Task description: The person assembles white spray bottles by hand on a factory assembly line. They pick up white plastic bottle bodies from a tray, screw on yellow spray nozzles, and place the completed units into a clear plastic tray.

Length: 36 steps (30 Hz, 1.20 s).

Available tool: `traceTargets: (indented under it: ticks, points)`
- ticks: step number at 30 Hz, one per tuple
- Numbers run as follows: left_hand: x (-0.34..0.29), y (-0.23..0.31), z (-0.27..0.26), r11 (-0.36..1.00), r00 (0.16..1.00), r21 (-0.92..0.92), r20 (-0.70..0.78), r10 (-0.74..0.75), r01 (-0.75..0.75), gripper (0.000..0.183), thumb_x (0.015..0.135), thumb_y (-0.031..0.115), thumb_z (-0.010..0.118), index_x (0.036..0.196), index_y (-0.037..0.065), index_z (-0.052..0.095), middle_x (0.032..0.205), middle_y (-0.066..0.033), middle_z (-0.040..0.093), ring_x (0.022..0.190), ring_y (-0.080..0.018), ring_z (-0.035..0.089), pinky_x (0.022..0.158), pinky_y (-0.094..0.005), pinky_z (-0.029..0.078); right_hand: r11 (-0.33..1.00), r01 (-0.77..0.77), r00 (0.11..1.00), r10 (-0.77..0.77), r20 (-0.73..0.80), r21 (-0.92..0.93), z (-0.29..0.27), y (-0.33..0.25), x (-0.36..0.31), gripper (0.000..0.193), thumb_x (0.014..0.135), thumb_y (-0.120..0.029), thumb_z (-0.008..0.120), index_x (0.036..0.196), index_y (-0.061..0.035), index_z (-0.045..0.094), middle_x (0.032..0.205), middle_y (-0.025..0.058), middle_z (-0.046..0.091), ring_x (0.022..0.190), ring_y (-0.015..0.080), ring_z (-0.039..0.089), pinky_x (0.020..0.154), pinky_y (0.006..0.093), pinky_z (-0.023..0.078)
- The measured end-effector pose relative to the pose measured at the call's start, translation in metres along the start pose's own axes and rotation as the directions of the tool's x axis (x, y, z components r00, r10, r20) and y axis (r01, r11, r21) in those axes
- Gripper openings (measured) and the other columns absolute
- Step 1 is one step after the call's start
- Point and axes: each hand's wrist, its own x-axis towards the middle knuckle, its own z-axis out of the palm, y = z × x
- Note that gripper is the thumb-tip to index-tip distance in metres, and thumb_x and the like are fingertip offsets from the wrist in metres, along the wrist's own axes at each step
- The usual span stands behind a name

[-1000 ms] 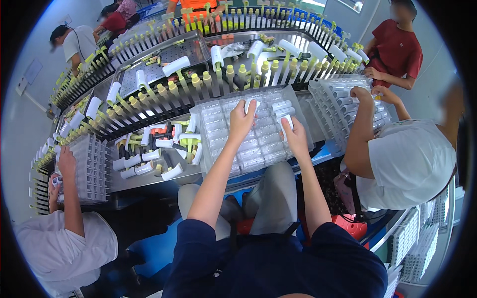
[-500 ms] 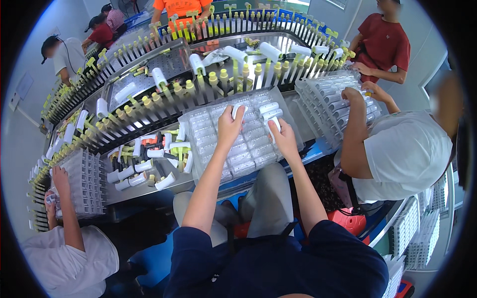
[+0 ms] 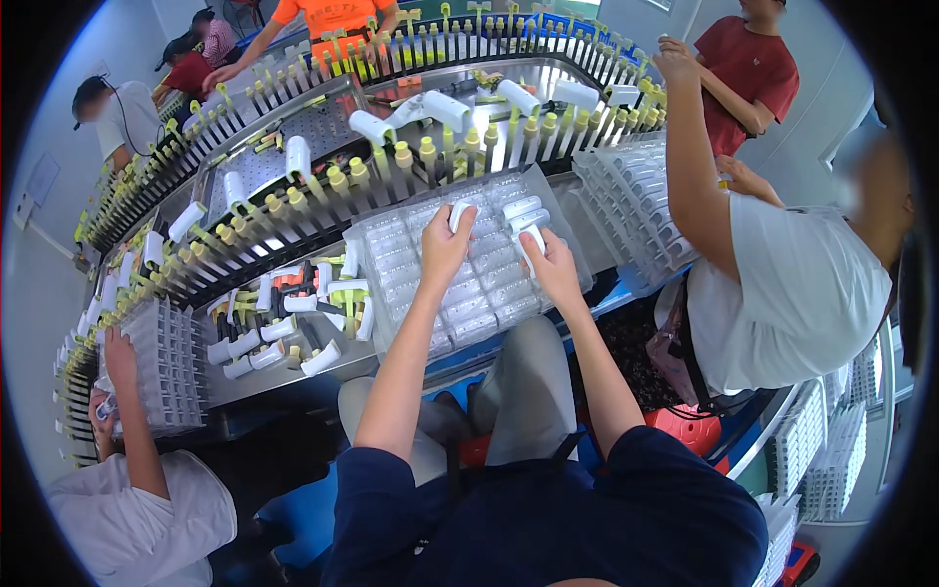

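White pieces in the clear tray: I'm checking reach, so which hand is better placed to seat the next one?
Probably the right hand: it grips a white piece just above the clear tray.

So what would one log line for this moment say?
left hand: holds white part over clear tray | right hand: holds white part at tray | behind: conveyor pegs
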Motion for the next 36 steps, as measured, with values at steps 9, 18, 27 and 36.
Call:
traceTargets:
  ticks: [9, 18, 27, 36]
  points:
    - [0.0, 0.002, 0.001, 1.0, 1.0, 0.029, 0.003, -0.005, 0.004, 0.039, 0.102, 0.04, 0.074, 0.098, 0.001, 0.068, 0.069, -0.0066, 0.069, 0.052, -0.0111, 0.061, 0.049, -0.0295, 0.046, 1.0, -0.006, 1.0, 0.006, 0.006, 0.017, 0.0, 0.001, 0.0, 0.045, 0.105, -0.046, 0.067, 0.104, -0.0014, 0.071, 0.075, 0.0035, 0.069, 0.069, 0.0105, 0.063, 0.064, 0.0312, 0.047]
    - [-0.001, 0.005, -0.001, 0.999, 1.0, 0.046, 0.003, -0.002, 0.001, 0.042, 0.102, 0.042, 0.074, 0.093, 0.002, 0.065, 0.068, -0.0065, 0.068, 0.052, -0.0111, 0.061, 0.049, -0.0297, 0.046, 0.999, -0.029, 1.0, 0.029, -0.007, -0.029, 0.0, -0.006, -0.002, 0.046, 0.104, -0.047, 0.067, 0.103, -0.0015, 0.071, 0.075, 0.0059, 0.07, 0.069, 0.0131, 0.067, 0.064, 0.0325, 0.049]
    - [-0.002, 0.004, -0.001, 1.0, 1.0, 0.029, -0.006, -0.007, 0.007, 0.042, 0.103, 0.041, 0.073, 0.091, 0.002, 0.064, 0.067, -0.006, 0.067, 0.052, -0.0106, 0.06, 0.048, -0.0297, 0.045, 0.994, 0.02, 1.0, -0.02, 0.001, -0.104, 0.0, -0.006, -0.001, 0.036, 0.108, -0.037, 0.064, 0.11, -0.0019, 0.072, 0.077, 0.0015, 0.068, 0.066, 0.0082, 0.062, 0.061, 0.0287, 0.047]
    - [-0.001, 0.005, 0.0, 0.999, 1.0, 0.037, -0.009, 0.002, -0.002, 0.046, 0.103, 0.046, 0.072, 0.091, 0.002, 0.063, 0.067, -0.0077, 0.068, 0.051, -0.0117, 0.061, 0.048, -0.0304, 0.046, 0.999, 0.036, 0.999, -0.037, -0.029, -0.028, 0.002, 0.005, 0.002, 0.046, 0.104, -0.046, 0.068, 0.1, -0.0007, 0.07, 0.072, 0.0088, 0.07, 0.067, 0.0169, 0.069, 0.061, 0.0355, 0.049]
